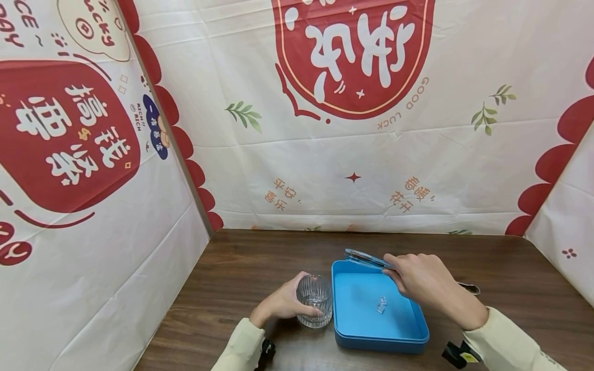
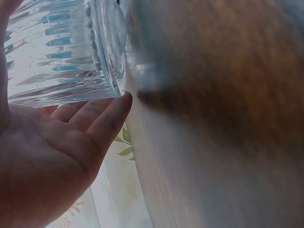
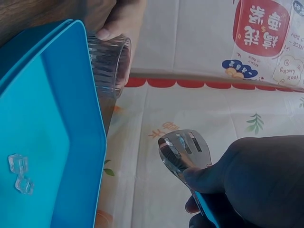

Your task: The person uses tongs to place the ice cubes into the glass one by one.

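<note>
My left hand [image 1: 287, 301] grips a clear ribbed glass [image 1: 316, 296] from its left side, thumb across the front. In the left wrist view the fingers curve behind the glass [image 2: 61, 52], near its base. Pinched in my right hand [image 1: 424, 278] are metal tongs [image 1: 364, 258] with slotted heads, above the far side of a blue box [image 1: 357, 327]. Their looped rear end shows past the wrist. Two small clear cubes [image 1: 381, 305] lie on the box floor. The right wrist view shows the slotted tong head [image 3: 185, 147] beside my thumb; I cannot tell whether anything is between the heads.
The glass stands close against the box's left wall. Both rest on a dark wooden table [image 1: 223, 288]. Printed white cloth [image 1: 352, 154] hangs along the table's back edge, with more cloth at the left and right sides.
</note>
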### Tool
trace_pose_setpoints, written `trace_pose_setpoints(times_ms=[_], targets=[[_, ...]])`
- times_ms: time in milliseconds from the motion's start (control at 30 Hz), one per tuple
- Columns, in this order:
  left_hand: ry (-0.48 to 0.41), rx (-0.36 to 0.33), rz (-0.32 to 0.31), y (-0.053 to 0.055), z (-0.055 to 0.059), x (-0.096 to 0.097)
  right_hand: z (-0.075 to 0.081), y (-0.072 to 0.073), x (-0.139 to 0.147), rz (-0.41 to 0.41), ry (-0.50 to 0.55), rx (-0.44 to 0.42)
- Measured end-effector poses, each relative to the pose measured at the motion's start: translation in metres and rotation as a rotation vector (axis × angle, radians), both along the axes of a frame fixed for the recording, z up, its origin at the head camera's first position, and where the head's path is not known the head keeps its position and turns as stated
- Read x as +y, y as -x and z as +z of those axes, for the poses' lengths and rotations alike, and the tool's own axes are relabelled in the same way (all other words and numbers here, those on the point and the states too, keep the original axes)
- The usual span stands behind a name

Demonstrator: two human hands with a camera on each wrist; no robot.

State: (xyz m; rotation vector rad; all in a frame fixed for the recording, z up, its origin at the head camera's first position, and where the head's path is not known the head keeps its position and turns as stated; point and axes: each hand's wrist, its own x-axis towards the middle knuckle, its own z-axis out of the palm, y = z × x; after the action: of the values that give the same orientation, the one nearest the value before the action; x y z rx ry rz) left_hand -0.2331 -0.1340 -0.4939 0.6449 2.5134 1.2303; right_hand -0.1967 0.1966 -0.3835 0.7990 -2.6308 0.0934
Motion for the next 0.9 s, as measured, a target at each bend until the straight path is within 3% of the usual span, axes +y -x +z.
trace_pose_setpoints(times_ms=[900], targets=[[-0.007, -0.008, 0.004, 0.001, -0.002, -0.002, 0.003, -0.002, -0.018, 0.046, 0.015, -0.022]])
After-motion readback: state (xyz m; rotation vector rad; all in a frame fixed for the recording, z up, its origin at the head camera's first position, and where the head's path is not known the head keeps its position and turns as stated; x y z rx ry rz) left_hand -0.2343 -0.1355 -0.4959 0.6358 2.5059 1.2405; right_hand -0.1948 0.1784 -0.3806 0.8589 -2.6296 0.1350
